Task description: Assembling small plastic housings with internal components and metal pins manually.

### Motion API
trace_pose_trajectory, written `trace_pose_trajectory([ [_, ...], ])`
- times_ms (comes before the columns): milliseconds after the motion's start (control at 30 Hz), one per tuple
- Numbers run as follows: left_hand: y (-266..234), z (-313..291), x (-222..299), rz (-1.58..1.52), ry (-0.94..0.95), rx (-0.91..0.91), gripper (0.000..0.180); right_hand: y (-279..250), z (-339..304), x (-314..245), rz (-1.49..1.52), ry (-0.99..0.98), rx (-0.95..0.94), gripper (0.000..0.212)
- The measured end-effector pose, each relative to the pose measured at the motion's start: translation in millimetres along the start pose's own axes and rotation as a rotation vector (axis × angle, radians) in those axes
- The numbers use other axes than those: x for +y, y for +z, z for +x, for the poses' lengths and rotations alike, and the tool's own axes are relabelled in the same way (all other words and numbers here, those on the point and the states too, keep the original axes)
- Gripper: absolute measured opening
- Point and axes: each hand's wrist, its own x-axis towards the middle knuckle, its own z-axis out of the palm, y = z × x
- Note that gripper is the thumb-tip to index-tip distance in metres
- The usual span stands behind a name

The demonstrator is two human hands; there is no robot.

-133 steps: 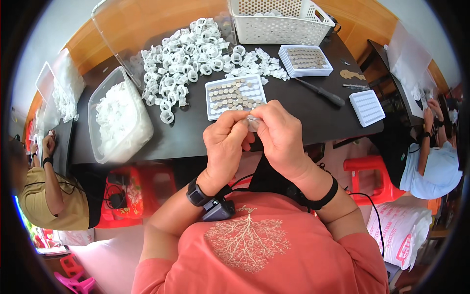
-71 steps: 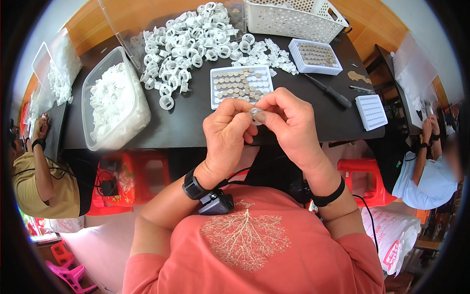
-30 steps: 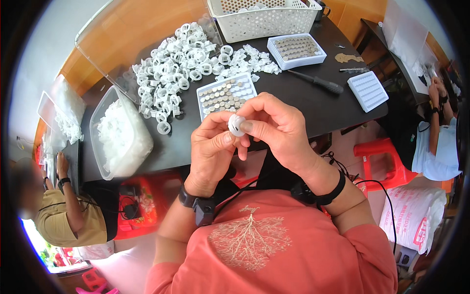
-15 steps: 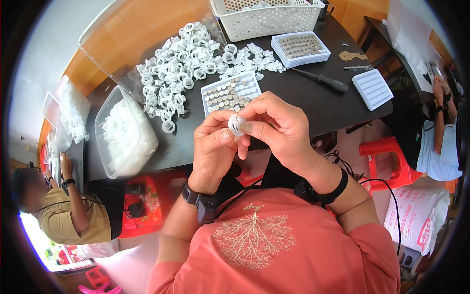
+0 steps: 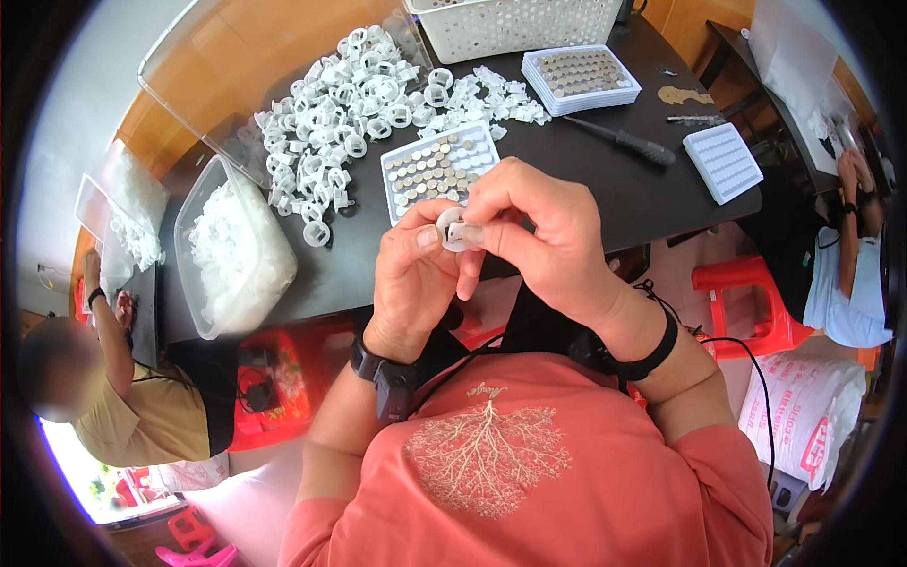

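Observation:
In front of my chest, my left hand [image 5: 406, 283] pinches a small round white plastic housing [image 5: 448, 219] between thumb and fingers. My right hand [image 5: 553, 227] closes its thumb and forefinger on a small white piece [image 5: 465, 232] at the housing's open face; its exact kind is partly hidden by the fingertips. Just beyond both hands lies a white tray [image 5: 485, 151] with rows of button cells [image 5: 435, 170]. Behind it are a heap of ring-shaped white housings [image 5: 326, 113] and a smaller pile of flat white plastic pieces [image 5: 487, 99].
At left stands a clear bin [image 5: 269, 269] of white parts. A perforated basket [image 5: 524, 28], stacked cell trays [image 5: 586, 94], a screwdriver [image 5: 624, 142] and a white slotted tray [image 5: 723, 165] occupy the far and right table. Co-workers sit left and right; a red stool [image 5: 742, 283] stands right.
The housing has turned in my fingers, its open side now showing with the small white piece at it. My right fingers have shifted slightly. The co-worker at left has moved an arm.

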Motion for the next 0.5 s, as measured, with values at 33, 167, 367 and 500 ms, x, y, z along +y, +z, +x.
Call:
trace_pose_trajectory([
  [33,-1.9,0.9,-0.8,-0.002,-0.001,0.002,0.033,0.7,1.0,-2.0,0.151,0.131,0.008,0.011],
  [167,-5.5,4.3,-1.0,-0.019,-0.034,-0.032,0.035,-0.8,7.1,-5.8,0.229,0.183,-0.015,0.008],
  [367,-4.6,3.0,-1.1,-0.033,-0.044,-0.017,0.034,0.0,8.5,-7.4,0.206,0.191,-0.06,0.005],
  [500,-4.8,3.5,-0.9,-0.042,-0.042,-0.028,0.035,-0.5,9.9,-5.8,0.19,0.19,-0.052,0.004],
])
